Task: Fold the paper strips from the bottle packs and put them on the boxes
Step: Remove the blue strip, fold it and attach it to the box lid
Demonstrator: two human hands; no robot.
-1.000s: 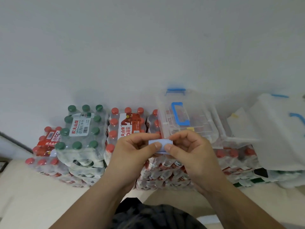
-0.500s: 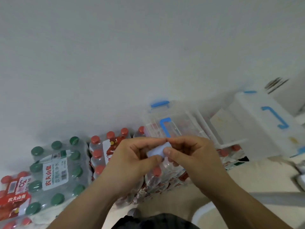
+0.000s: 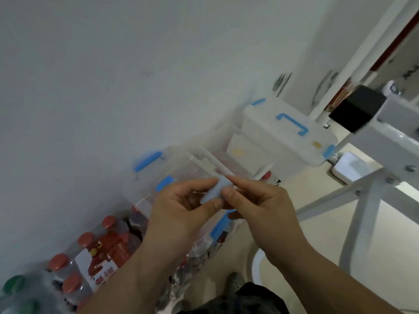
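A small folded pale-blue paper strip sits between my two hands at the frame's centre. My left hand pinches its lower left end with thumb and fingers. My right hand pinches its right side with thumb and forefinger. Just behind my hands a clear plastic box with blue latches rests on a red-capped bottle pack. A second, white box with a blue handle stands farther right. The view is blurred and tilted.
Green-capped bottles show at the lower left corner. A grey metal frame rises on the right over a beige floor, with a white flat device beside it. A white wall fills the top left.
The view has swung right and tilted, so the bottle packs slid to the lower left and the metal frame came in. Both hands still pinch the strip.
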